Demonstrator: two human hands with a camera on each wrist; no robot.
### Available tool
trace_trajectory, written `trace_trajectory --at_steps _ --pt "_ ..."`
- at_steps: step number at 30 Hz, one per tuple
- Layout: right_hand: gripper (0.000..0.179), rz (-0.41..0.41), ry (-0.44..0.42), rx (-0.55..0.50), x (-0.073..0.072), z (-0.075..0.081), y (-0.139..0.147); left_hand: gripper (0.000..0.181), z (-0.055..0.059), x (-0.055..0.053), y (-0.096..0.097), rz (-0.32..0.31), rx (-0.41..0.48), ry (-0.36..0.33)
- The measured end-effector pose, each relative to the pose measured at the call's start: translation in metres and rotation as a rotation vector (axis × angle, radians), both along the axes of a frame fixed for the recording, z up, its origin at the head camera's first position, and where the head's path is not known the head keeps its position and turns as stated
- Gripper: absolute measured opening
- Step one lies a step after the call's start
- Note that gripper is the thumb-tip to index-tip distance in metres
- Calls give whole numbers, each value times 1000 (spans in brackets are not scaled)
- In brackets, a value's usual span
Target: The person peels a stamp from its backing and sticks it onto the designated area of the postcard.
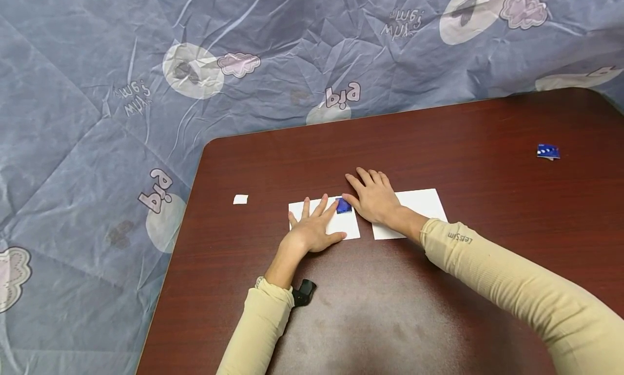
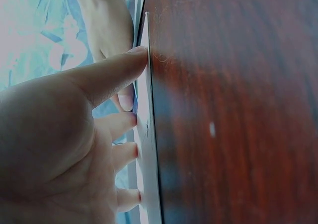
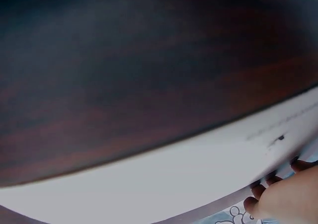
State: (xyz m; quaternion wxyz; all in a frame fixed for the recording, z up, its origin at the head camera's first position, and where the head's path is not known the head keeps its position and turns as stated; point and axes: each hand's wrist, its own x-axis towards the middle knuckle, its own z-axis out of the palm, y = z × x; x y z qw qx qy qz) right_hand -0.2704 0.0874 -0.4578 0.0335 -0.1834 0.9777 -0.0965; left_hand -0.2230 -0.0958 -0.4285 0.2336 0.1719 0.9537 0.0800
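Two white sheets lie side by side on the dark red-brown table, a left sheet point(image 1: 350, 230) and a right sheet point(image 1: 423, 202). On the left sheet's upper right part sits a small blue square point(image 1: 344, 206). My left hand point(image 1: 311, 232) rests with spread fingers on the left sheet, its index fingertip at the blue square. In the left wrist view the thumb point(image 2: 117, 67) touches the sheet's near edge. My right hand point(image 1: 375, 200) lies fingers spread across the right sheet's left part, fingertips beyond the sheet and thumb tip beside the blue square.
A small white paper piece point(image 1: 240, 199) lies to the left on the table point(image 1: 214, 266). Far right is a small blue packet point(image 1: 548, 152) with white marks. A wrinkled blue-grey printed sheet point(image 1: 273, 93) hangs behind the table's far edge. A black strap device point(image 1: 304, 292) sits at my left wrist.
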Motion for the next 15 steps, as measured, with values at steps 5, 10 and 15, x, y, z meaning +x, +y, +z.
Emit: trace_trajectory --at_steps 5,10,15 --pt "65 -5 10 21 1 0 -1 77 0 0 0 1 -4 -1" --pt "73 -12 27 52 2 -1 -3 79 0 -1 0 6 -1 -6" --pt "82 -13 45 54 3 -2 -5 79 0 -1 0 11 7 -3"
